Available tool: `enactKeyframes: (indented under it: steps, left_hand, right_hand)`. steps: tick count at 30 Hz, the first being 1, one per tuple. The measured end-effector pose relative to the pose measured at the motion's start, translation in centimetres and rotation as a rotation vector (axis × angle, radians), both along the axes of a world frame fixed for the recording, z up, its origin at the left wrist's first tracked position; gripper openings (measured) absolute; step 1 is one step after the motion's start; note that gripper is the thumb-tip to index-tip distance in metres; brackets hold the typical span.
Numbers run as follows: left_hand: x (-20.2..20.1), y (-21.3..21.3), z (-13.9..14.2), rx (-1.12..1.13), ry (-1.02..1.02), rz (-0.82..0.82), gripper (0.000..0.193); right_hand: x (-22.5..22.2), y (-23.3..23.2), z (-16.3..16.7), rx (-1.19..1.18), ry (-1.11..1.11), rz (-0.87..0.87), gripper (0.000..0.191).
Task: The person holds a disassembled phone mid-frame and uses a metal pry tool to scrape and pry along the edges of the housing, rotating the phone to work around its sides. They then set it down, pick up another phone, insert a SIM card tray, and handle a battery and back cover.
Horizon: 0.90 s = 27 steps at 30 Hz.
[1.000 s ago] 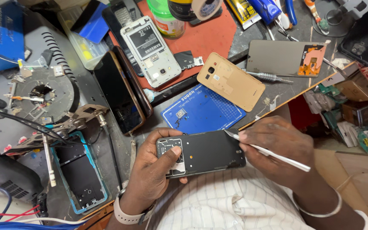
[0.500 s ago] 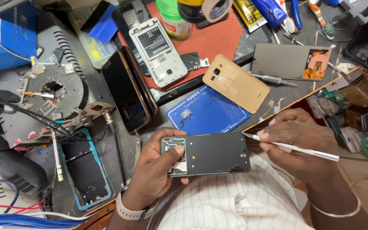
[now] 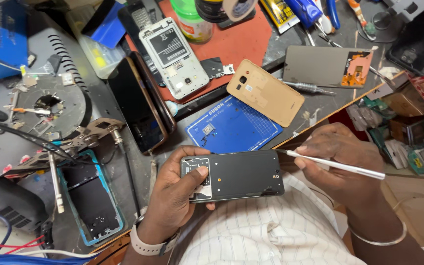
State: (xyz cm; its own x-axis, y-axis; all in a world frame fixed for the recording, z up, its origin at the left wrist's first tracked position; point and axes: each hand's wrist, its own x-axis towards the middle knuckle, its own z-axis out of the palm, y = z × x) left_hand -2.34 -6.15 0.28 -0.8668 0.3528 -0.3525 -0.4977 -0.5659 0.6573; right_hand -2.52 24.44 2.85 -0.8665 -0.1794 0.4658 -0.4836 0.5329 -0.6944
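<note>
Here the left hand [image 3: 175,196] grips a dark opened phone [image 3: 232,175] by its left end, thumb pressed on its inner frame, just above the striped shirt. The right hand [image 3: 342,164] pinches a white stylus-like tool [image 3: 337,165], tip at the phone's right edge. Beyond lie a blue magnetic mat [image 3: 234,130], a gold back cover [image 3: 265,92] and a white phone [image 3: 173,56] on the cluttered surface [image 3: 315,105].

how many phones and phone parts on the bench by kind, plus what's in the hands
Held dark phone: 1
White tool in right hand: 1
Opened white phone: 1
Gold back cover: 1
Grey screen panel: 1
Teal frame: 1
Black phones stacked: 2
Total: 8
Left hand grips the dark phone.
</note>
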Motion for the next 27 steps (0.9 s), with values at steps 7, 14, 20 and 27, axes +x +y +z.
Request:
enactKeyframes:
  steps: [7,14,20,27]
  left_hand:
    - [0.0,0.0,0.2,-0.031,-0.017,0.003,0.032]
    - [0.0,-0.1,-0.1,-0.021,-0.002,-0.009,0.032]
    - [0.1,-0.3,-0.4,0.005,-0.008,-0.006,0.033]
    - [0.1,-0.4,-0.5,-0.002,-0.006,-0.019,0.032]
  right_hand:
    - [0.1,-0.8,0.2,-0.014,0.051,0.010,0.021]
    - [-0.4,-1.4,0.2,0.031,0.083,0.017,0.022]
    - [-0.8,-1.5,-0.1,-0.003,0.099,0.067,0.019]
    - [-0.8,-1.8,-0.3,-0.054,0.047,0.088,0.019]
